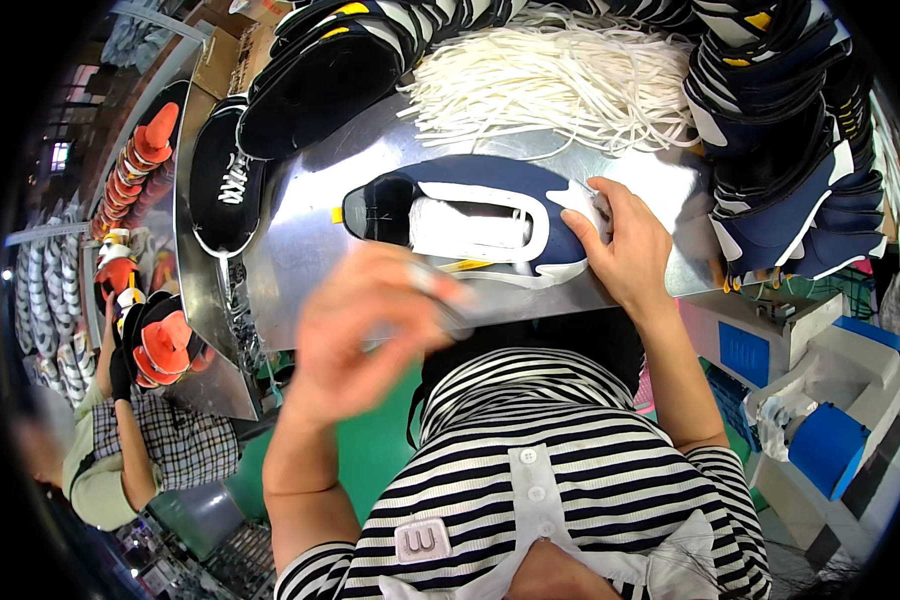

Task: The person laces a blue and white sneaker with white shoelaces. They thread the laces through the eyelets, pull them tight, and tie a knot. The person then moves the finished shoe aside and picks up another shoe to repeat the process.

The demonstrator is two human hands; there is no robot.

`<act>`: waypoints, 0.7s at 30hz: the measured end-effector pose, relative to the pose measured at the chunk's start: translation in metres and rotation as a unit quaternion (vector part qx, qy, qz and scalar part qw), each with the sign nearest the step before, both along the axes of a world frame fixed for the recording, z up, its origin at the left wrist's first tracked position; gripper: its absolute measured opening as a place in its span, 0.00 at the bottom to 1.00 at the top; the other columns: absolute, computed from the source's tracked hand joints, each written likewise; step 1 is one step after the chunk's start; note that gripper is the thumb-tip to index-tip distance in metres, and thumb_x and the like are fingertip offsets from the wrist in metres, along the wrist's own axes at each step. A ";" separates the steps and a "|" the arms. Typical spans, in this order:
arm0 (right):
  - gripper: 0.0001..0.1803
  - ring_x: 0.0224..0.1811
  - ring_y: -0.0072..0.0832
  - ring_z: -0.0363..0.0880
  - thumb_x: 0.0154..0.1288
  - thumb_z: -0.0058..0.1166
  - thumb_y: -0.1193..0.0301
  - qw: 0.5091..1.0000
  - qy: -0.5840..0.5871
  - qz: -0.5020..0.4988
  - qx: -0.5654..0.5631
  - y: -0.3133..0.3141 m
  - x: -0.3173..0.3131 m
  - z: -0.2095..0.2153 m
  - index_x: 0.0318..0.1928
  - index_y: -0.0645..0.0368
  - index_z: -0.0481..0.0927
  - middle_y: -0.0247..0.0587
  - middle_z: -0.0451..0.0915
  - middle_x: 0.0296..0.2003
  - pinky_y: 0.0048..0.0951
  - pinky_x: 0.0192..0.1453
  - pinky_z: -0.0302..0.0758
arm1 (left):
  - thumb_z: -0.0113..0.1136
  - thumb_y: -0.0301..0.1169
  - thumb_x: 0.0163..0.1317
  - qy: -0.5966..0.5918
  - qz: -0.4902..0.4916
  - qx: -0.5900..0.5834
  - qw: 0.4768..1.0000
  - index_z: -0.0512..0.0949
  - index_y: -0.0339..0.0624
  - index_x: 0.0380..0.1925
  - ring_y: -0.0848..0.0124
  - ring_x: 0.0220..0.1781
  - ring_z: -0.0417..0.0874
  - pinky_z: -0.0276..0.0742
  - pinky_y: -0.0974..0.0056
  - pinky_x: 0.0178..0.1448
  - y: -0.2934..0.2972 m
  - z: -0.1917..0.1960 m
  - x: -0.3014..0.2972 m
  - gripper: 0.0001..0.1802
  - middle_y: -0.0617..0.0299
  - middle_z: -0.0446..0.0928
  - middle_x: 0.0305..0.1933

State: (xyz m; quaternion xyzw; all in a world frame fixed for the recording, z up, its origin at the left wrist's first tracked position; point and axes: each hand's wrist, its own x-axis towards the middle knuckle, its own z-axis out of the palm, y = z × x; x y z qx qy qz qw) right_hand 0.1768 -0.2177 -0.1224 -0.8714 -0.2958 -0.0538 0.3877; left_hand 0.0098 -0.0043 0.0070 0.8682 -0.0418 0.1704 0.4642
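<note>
A navy shoe upper (510,172) with white trim lies sideways on the metal tabletop, its opening facing up and a small yellow tab at its left end. My right hand (628,245) grips the white-trimmed right end of it, thumb on top and fingers at the far side. My left hand (375,325) hovers just in front of the near left side of the upper. Motion smears its fingers, so whether it holds anything cannot be made out. White lining (450,230) shows inside the opening.
A heap of white laces (550,80) lies behind the upper. Stacked navy uppers (785,200) stand at the right, dark ones (320,100) at the far left. A black laced upper (228,190) lies near the table's left edge. Further left, a co-worker (120,440) handles red-and-black pieces.
</note>
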 end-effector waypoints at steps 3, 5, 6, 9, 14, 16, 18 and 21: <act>0.18 0.28 0.33 0.80 0.59 0.68 0.61 0.999 0.018 -0.023 0.021 -0.004 0.009 0.009 0.44 0.58 0.82 0.42 0.83 0.34 0.30 0.34 0.75 | 0.57 0.16 0.62 0.046 -0.035 -0.043 0.997 0.77 0.32 0.33 0.71 0.44 0.75 0.70 0.69 0.49 -0.004 -0.009 0.025 0.02 0.56 0.78 0.42; 0.16 0.29 0.33 0.81 0.58 0.69 0.63 0.995 0.059 -0.045 0.069 -0.003 0.006 0.022 0.42 0.58 0.83 0.41 0.84 0.35 0.30 0.33 0.75 | 0.58 0.17 0.63 0.076 0.035 -0.107 0.991 0.78 0.34 0.34 0.73 0.41 0.74 0.69 0.69 0.46 -0.003 -0.017 0.027 0.02 0.57 0.78 0.42; 0.12 0.29 0.34 0.82 0.57 0.69 0.67 0.986 0.130 -0.053 0.093 -0.002 -0.001 0.030 0.38 0.59 0.84 0.41 0.84 0.34 0.31 0.31 0.75 | 0.60 0.18 0.62 0.050 0.048 -0.134 0.989 0.78 0.35 0.33 0.73 0.37 0.73 0.68 0.70 0.42 -0.005 -0.024 0.027 0.02 0.58 0.79 0.40; 0.10 0.27 0.37 0.82 0.59 0.67 0.68 0.974 0.184 0.070 0.114 0.014 -0.012 0.029 0.35 0.62 0.84 0.45 0.84 0.30 0.33 0.31 0.75 | 0.62 0.20 0.61 0.035 0.085 -0.148 0.985 0.79 0.36 0.32 0.73 0.37 0.75 0.70 0.69 0.43 0.001 -0.040 0.025 0.02 0.59 0.80 0.40; 0.11 0.19 0.17 0.68 0.66 0.62 0.67 0.906 0.401 0.134 0.009 0.040 -0.013 0.047 0.40 0.62 0.83 0.32 0.74 0.18 0.22 0.24 0.62 | 0.57 0.19 0.66 0.086 0.093 -0.105 0.986 0.78 0.32 0.35 0.77 0.44 0.75 0.71 0.72 0.50 0.005 -0.069 0.014 0.01 0.59 0.78 0.47; 0.10 0.17 0.14 0.64 0.66 0.62 0.66 0.815 0.559 0.128 0.087 0.038 -0.014 0.042 0.41 0.60 0.82 0.28 0.72 0.17 0.20 0.22 0.57 | 0.56 0.20 0.68 0.072 0.112 -0.188 0.973 0.78 0.31 0.37 0.77 0.46 0.75 0.71 0.72 0.52 0.004 -0.085 0.012 0.03 0.58 0.78 0.49; 0.09 0.17 0.12 0.62 0.66 0.63 0.67 0.793 0.589 0.084 0.129 0.032 -0.014 0.035 0.41 0.58 0.81 0.25 0.71 0.18 0.18 0.21 0.55 | 0.56 0.20 0.69 0.044 0.116 -0.261 0.957 0.78 0.31 0.37 0.77 0.47 0.75 0.70 0.71 0.54 0.004 -0.089 0.011 0.03 0.58 0.78 0.49; 0.08 0.17 0.13 0.65 0.66 0.62 0.69 0.839 0.525 0.059 0.129 0.030 -0.020 0.031 0.37 0.60 0.80 0.28 0.74 0.19 0.19 0.21 0.59 | 0.55 0.21 0.69 0.035 0.109 -0.317 0.941 0.78 0.31 0.39 0.76 0.50 0.76 0.70 0.71 0.56 0.003 -0.091 0.012 0.03 0.58 0.78 0.49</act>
